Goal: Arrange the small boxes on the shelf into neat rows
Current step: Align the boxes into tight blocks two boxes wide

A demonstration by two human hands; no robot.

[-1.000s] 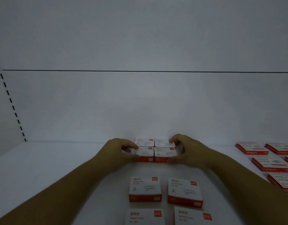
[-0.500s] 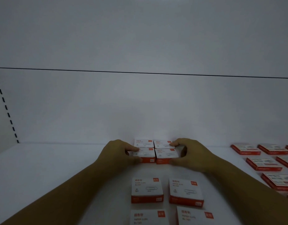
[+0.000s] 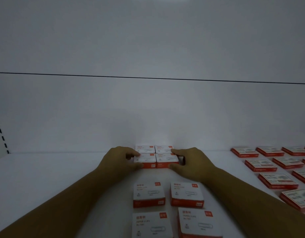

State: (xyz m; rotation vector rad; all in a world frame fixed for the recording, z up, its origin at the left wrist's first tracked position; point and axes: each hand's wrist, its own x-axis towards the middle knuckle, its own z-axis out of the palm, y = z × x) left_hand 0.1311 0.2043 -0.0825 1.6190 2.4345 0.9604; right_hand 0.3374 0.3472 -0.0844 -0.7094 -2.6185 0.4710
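A white shelf [image 3: 45, 177] is seen from above and in front, closed behind by a pale back wall [image 3: 148, 109] that is crossed by a thin dark line. A column of dark slots [image 3: 0, 133] is seen at the far left.

Two bare forearms are stretched forward over the shelf. The left hand [image 3: 120, 159] is curled against the left side of a block of four small boxes [image 3: 156, 156]: its thumb is set on the red front face of the front-left box [image 3: 145, 159] and its forefinger is bent over that box's top edge, so the box is pinched between them. The right hand [image 3: 194, 163] is curled likewise on the other side, with the thumb laid on the front of the front-right box [image 3: 166, 159] and the forefinger stretched to the top of the back-right box [image 3: 163, 149]. The remaining fingers are hidden behind the knuckles.

The block is set close to the back wall, two boxes wide and two deep, with the boxes touching.

Nearer the camera, four larger-looking white and red boxes [image 3: 148, 193] are laid in two loose pairs, apart from one another and slightly askew.

At the right, flat red-edged boxes [image 3: 275, 181] are spread in staggered rows, well apart from the hands
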